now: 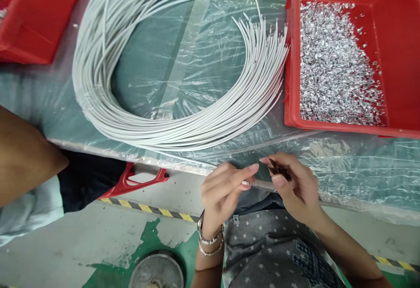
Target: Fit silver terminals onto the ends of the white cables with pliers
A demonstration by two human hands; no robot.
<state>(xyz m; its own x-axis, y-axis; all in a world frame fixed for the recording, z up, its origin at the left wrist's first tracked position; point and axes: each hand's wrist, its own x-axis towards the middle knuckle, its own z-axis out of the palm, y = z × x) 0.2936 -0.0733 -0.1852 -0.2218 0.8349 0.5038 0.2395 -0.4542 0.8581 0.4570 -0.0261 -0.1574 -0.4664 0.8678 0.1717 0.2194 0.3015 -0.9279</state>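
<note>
At the table's front edge, my left hand (221, 189) is closed in a pinch, with a white wire (197, 161) running into its fingers from the bundle. A small pale tip shows at those fingertips; whether it is the wire's end or a nail I cannot tell. Just to the right, my right hand (298, 192) is closed round a small dark brown pointed piece (278, 169), its kind unclear. The two hands are close but apart. Beyond them lies a large coiled bundle of white wires (183, 133), its cut ends fanned out toward the red bin.
A red bin (354, 128) of small shiny metal pieces (341, 69) stands at right on the plastic-covered table (170, 60). Another red bin (39, 26) is at upper left. A co-worker's arm (29, 157) reaches in at left, near a red stool (141, 183). A round stool (157, 272) stands below.
</note>
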